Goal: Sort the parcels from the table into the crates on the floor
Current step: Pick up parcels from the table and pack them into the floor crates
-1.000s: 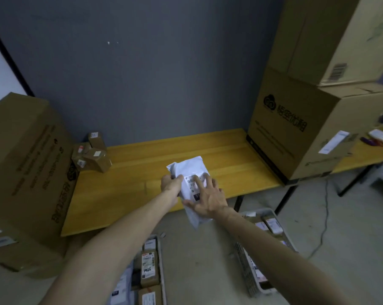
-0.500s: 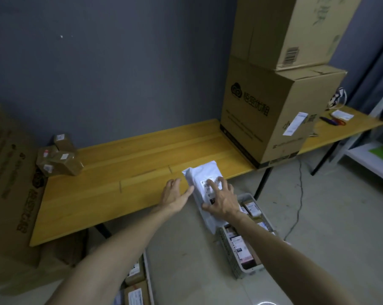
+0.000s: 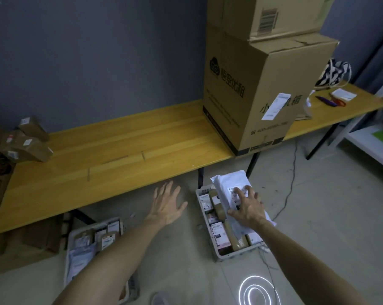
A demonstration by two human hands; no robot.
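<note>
Head view showed the counter (image 3: 120,150), brown parcels (image 3: 25,144) piled at its far left. On the floor, the white parcel (image 3: 226,186) lay atop the full right crate (image 3: 236,253) under the right hand (image 3: 248,209), fingers splayed flat on it. The left hand (image 3: 167,202) hovered empty, fingers apart. Placing looked nearly done; next, lift off and reach for the brown parcels.

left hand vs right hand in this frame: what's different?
The left hand touches nothing; the right hand lies on the white parcel. The left hand is over bare floor; the right hand is over the right crate. Both are palm down with fingers spread.
</note>
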